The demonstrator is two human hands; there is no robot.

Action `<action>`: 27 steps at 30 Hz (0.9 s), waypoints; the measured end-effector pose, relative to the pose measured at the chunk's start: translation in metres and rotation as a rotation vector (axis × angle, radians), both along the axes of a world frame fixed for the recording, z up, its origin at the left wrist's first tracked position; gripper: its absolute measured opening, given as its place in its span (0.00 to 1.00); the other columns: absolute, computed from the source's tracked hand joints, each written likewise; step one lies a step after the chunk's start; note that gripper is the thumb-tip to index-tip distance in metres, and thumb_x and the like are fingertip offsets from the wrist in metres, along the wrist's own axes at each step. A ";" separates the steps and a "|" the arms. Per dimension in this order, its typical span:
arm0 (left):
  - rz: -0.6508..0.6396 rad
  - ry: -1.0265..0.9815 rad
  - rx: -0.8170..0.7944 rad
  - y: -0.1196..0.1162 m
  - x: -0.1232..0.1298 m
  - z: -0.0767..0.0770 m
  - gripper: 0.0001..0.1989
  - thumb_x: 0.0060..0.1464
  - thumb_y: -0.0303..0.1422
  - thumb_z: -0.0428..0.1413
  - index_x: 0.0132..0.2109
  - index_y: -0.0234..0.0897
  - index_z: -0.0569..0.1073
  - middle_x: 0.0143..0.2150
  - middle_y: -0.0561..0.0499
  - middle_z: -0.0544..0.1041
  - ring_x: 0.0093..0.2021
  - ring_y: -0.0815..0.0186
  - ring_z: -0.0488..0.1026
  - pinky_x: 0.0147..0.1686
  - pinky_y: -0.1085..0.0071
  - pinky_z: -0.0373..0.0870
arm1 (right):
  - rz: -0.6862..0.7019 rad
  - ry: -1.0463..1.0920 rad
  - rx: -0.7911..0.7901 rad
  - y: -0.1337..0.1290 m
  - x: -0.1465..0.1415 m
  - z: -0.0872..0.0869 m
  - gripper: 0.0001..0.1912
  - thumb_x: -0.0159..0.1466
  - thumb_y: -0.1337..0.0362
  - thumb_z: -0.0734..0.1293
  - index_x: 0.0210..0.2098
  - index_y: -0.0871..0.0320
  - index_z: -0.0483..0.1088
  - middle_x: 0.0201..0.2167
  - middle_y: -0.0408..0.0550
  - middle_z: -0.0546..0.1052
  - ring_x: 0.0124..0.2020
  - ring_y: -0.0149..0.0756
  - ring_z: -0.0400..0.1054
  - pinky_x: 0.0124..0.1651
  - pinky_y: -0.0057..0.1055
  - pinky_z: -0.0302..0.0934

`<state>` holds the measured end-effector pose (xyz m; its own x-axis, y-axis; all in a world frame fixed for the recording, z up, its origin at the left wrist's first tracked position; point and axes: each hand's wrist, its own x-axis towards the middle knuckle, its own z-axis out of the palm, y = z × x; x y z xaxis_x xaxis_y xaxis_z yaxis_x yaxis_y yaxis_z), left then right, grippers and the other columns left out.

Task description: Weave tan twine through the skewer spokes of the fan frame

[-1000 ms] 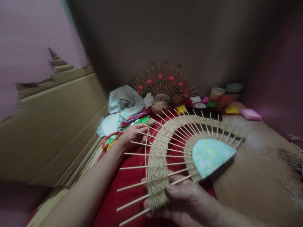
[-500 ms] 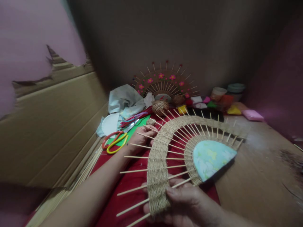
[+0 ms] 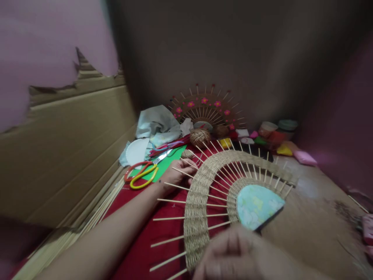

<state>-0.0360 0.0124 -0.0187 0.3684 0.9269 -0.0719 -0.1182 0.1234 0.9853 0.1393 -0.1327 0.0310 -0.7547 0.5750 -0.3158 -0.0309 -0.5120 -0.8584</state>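
Note:
A half-round woven fan of twine on thin wooden sticks stands tilted in front of me. At its centre is a half-disc covered in light blue patterned cloth. My left hand is at the fan's upper left edge, fingers curled around it and partly hidden behind the sticks and band. In front of the lower part of the band is my right hand, slightly blurred, its fingers bent and pressed together. Whatever they pinch does not show.
Scissors with red and yellow handles lie on green paper at left. Behind are a twine ball, crumpled cloth and a flower-decorated fan. Cardboard stands at left; coloured packets lie at right.
My right hand has let go of the lower woven band and come up in front of it, fingers now closed. My left hand stays at the upper left edge. The view has shifted slightly.

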 end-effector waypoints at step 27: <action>-0.145 0.039 0.103 -0.002 -0.031 0.026 0.09 0.41 0.25 0.61 0.33 0.32 0.71 0.24 0.53 0.73 0.21 0.74 0.69 0.22 0.76 0.66 | -0.205 -0.984 1.226 0.119 -0.010 0.017 0.10 0.55 0.66 0.60 0.28 0.59 0.72 0.23 0.47 0.74 0.23 0.31 0.62 0.26 0.27 0.50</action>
<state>-0.0675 0.0106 0.0069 0.4977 0.8673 0.0037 -0.0682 0.0348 0.9971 0.1293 -0.0141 0.0478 -0.4248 0.8999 0.0985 0.7844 0.4202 -0.4563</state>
